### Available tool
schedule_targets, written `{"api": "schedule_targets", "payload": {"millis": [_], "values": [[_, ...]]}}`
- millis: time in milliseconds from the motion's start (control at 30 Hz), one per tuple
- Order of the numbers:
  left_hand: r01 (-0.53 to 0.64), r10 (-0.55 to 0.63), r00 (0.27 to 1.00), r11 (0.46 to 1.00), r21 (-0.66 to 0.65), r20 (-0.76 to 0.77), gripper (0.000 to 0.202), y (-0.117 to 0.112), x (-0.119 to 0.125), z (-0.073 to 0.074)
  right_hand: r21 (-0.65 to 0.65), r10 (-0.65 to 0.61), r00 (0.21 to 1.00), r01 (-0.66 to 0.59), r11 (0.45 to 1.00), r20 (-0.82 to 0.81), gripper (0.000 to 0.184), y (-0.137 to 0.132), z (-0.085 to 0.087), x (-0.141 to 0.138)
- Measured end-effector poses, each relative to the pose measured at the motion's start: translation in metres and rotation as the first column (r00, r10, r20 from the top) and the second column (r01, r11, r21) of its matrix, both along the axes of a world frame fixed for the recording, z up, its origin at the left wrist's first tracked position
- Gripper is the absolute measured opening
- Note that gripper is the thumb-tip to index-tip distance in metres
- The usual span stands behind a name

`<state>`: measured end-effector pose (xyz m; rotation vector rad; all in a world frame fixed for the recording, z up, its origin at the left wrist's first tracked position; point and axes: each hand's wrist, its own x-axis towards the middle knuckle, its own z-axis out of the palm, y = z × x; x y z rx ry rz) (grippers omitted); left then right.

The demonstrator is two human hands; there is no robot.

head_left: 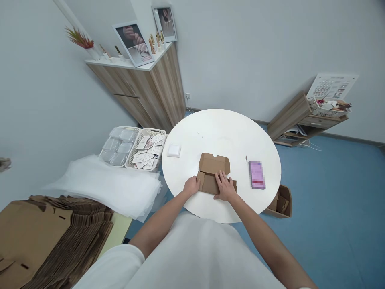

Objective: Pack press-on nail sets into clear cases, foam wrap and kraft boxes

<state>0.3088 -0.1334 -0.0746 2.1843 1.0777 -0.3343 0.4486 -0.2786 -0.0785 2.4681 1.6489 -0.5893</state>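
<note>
A brown cardboard mailer box [210, 182], partly folded, lies on the round white table [216, 132] right in front of me. Its lid panel, notched at the far edge, points away from me. With fingers curled, my left hand [191, 186] grips the box's left side flap. My right hand [225, 186] rests on the right part of the box, fingers spread, hiding some of that side. Left of the box sits a small white packet [174, 150]. To the right lies a pinkish-purple item [256, 175], blurred by pixelation.
At my left are stacked flat cardboard blanks [36, 237], white sheets [117, 182], a basket of cards [147, 154] and a basket of clear packets [118, 146]. A cardboard box [282, 202] stands on the floor at right. Beyond are a wooden cabinet [150, 92] and low shelf [300, 116].
</note>
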Motion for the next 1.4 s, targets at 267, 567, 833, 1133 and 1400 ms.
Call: {"api": "schedule_targets", "payload": {"millis": [267, 567, 833, 1133, 1400], "values": [[0.105, -0.096, 0.985, 0.993, 0.057, -0.141, 0.023, 0.006, 0.009, 0.004, -0.033, 0.042, 0.999, -0.041, 0.999, 0.03, 0.121, 0.0, 0.0, 0.0], [0.092, -0.077, 0.98, 0.993, 0.073, -0.182, 0.022, 0.001, 0.009, 0.007, -0.023, 0.062, 0.997, -0.061, 0.998, 0.043, 0.121, 0.0, 0.002, -0.003], [0.233, -0.239, 0.969, 0.968, 0.097, 0.059, 0.086, 0.002, -0.018, 0.028, -0.039, 0.058, 0.998, -0.057, 0.998, 0.033, 0.119, 0.001, 0.006, 0.001], [0.394, -0.39, 0.917, 0.918, 0.042, -0.09, 0.12, 0.009, 0.007, 0.033, -0.052, 0.076, 0.997, -0.076, 0.996, -0.018, 0.117, 0.006, 0.014, 0.004], [0.394, -0.393, 0.916, 0.919, -0.005, -0.078, 0.116, 0.011, 0.011, 0.028, 0.176, -0.428, 0.903, 0.429, 0.886, -0.043, 0.083, -0.037, 0.015, 0.011]]}}
